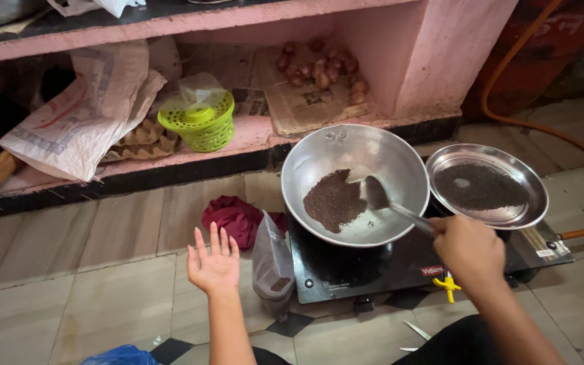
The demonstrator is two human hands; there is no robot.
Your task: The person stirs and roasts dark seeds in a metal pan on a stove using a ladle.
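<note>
My right hand (pixel 469 251) grips the spatula (pixel 393 205), its long axis running toward ten o'clock into the dark seeds (pixel 334 200) in the steel wok (pixel 355 184); my left hand (pixel 215 265) hovers open-palmed, farther off.

Clear plastic bag (pixel 272 267) beside stove; white printed sack (pixel 82 111) on shelf.

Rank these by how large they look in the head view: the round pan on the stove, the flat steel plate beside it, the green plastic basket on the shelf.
1. Round pan, widest.
2. Steel plate, somewhat narrower.
3. Green basket, smallest, though it sits farther from the camera, so its true size is less sure.
</note>
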